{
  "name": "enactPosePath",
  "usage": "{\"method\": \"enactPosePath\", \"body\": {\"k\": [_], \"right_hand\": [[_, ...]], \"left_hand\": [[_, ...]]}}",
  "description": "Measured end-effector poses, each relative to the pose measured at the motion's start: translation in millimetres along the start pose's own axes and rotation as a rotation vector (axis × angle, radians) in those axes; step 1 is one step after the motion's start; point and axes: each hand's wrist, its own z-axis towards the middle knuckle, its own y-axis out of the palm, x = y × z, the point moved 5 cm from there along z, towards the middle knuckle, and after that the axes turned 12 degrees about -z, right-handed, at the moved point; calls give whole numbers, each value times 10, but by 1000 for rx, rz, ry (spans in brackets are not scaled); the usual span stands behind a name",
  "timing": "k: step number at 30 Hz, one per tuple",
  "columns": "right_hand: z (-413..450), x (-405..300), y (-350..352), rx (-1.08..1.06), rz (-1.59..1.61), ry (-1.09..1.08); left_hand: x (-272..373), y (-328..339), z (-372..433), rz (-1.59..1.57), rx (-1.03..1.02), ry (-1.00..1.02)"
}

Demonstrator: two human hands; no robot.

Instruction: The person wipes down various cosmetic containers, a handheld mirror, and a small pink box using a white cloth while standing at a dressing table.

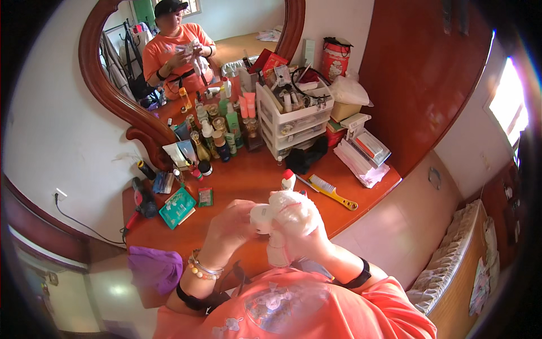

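Observation:
My left hand [237,222] has its fingers on a small white rounded object [261,219], perhaps a jar or cap; its exact kind is unclear. My right hand [311,241] grips a bunched white cloth [294,212] with thin reddish lines, pressed against that object. Part of the cloth hangs below the hand. Just beyond the cloth stands a white bottle with a red cap [288,180]. To its right lies a yellow-handled comb [332,193]. Left of my hands, a teal packet [178,207] and a small green and red sachet [205,197] lie on the wooden dresser top [245,182].
Cosmetic bottles [233,123] crowd the back below the mirror [87,55]. A white drawer organizer [292,123], black cloth [309,156] and paper stack [360,163] stand rightward. At left are a hair dryer [144,199] and a purple cloth [156,267] over the edge.

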Motion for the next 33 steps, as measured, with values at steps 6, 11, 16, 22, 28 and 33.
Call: {"method": "enactPosePath", "body": {"k": [6,11,16,22,28,33], "right_hand": [[51,-82,70,-3,-414,-461],[81,-101,41,2,-319,-332],[9,-25,102,14,-315,-286],[-1,-117,107,-115,-550,-432],[61,-14,13,-34,-120,-169],[7,222,50,54,155,171]], "left_hand": [[-88,-75,16,90,-110,-35],[-73,-36,-9,-199,-23,-67],[-156,-83,19,-331,46,-214],[-133,-110,35,352,-147,78],[-142,-73,-32,-157,-98,-96],[-111,33,-26,88,-281,109]]}}
